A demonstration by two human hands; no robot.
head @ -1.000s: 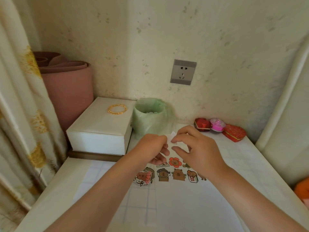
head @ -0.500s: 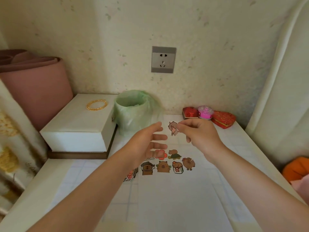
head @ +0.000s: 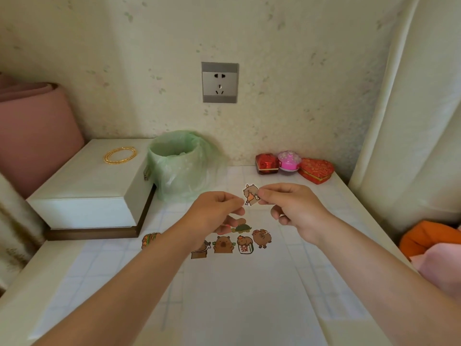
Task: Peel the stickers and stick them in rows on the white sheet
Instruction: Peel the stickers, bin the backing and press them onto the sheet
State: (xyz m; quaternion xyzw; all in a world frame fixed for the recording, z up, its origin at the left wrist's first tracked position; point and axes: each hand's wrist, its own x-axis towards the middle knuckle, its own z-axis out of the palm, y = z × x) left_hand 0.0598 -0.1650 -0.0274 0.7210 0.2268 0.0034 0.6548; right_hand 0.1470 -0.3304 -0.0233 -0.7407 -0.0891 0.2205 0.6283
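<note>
Above white sheet [head: 244, 295] | right hand [head: 291, 208] pinches sticker [head: 250, 194] | left hand [head: 214, 211] curled beside, grip unclear

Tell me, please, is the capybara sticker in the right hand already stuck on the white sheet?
Not stuck: the right hand pinches the sticker in the air, off the white sheet.

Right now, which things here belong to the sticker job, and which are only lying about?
Job: capybara sticker in the right hand; white sheet; stuck stickers on it; loose sticker beside the sheet; green-lined bin, perhaps for scraps.
Lying about: white box; gold bangle; red heart box; pink roll; wall socket.
</note>
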